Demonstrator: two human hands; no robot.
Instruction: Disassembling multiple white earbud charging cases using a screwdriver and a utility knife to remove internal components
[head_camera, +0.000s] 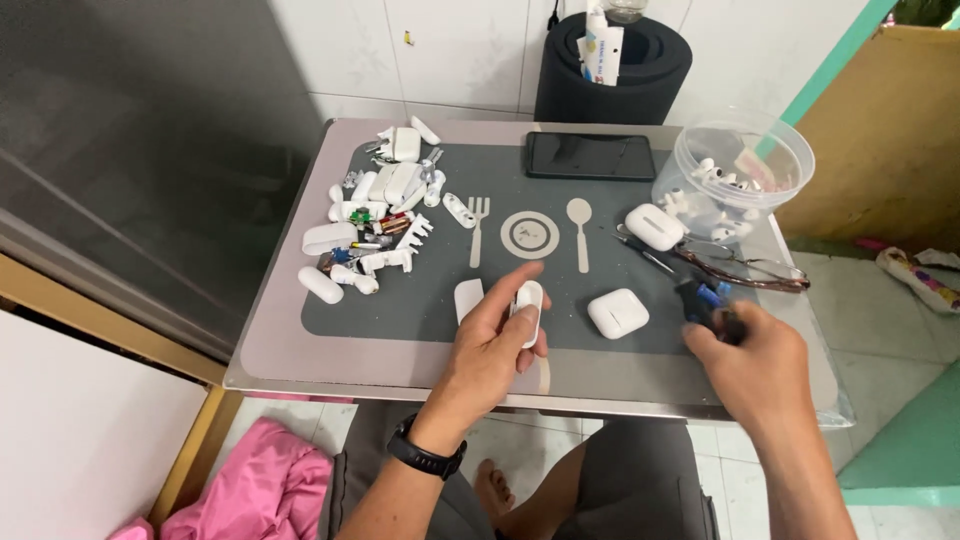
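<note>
— Near the front edge of the table (300, 350), what was the left hand (490, 345) holding?

— A small white earbud case part (529, 308), pinched between thumb and fingers, held just above the grey mat (420, 300). A black watch (425, 455) sat on that wrist.

— And the right hand (755, 365)?

— It was closed around a dark tool with blue on it (703, 300), over the mat's right end.

— What lay closest to them?

— A white shell piece (467, 298) lay just beside the left hand, and a closed white earbud case (617, 312) rested between the two hands. Another white case (654, 226) lay farther back, near a pair of glasses (745, 268).

— Farther out?

— A clear plastic tub (740, 165) holding white earbud parts stood at the right rear corner. A black phone (590, 156) lay flat at the back of the mat. On the left, a heap of white case pieces and small parts (375, 215) was spread out, well apart from both hands. A rolled dark mat (612, 70) stood behind the table against the tiled wall.
</note>
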